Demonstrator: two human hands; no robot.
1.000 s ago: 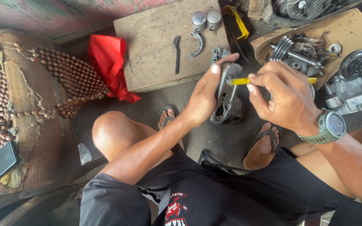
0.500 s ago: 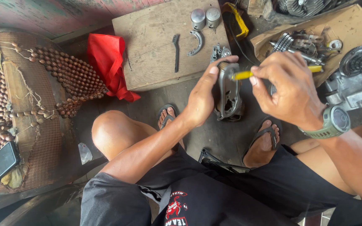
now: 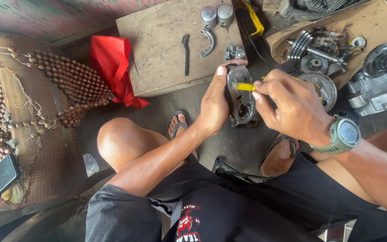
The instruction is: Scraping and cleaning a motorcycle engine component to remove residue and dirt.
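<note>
Since 0.5 s ago our right hand slid leftward; its fingers pinch the yellow-handled tool against the grey slotted metal plate, which our left hand clasps above the floor.

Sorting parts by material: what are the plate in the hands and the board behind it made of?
Plate: looks like cast metal, dull grey with cut-out holes; the alloy can't be told. Board: bare unfinished wood, pale with visible grain and stains.

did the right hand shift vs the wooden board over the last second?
Yes. The right hand with the yellow-handled tool has drawn up toward the wooden board's near edge, closing on the metal part in the left hand.
</note>
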